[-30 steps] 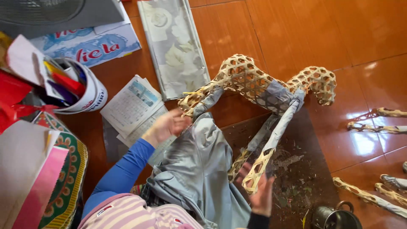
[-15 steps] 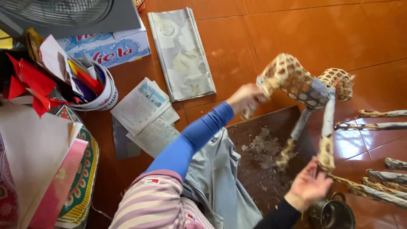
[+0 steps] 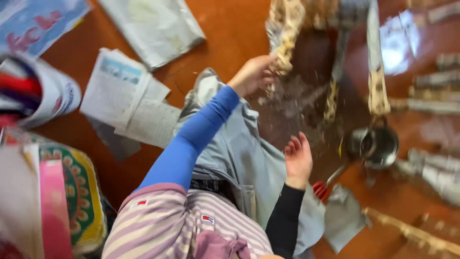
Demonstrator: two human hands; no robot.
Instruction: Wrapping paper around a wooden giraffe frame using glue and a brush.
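Orange floor tiles (image 3: 230, 29) lie below; the left hand (image 3: 254, 74) grips a woven frame (image 3: 285, 33), while the right hand (image 3: 298, 158) hovers spread near a metal cup (image 3: 376, 144).

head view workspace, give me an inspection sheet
surface: glossy orange-brown floor, scraps scattered near the frame
job's things: woven frame, blurred, held up at one leg
clutter: newspapers, grey cloth, metal pot, paper sticks, red-handled scissors, patterned mat
hands: left hand grips the frame; right hand open, holding nothing
cables: nothing seen
surroundings: printed bag, tub of coloured paper
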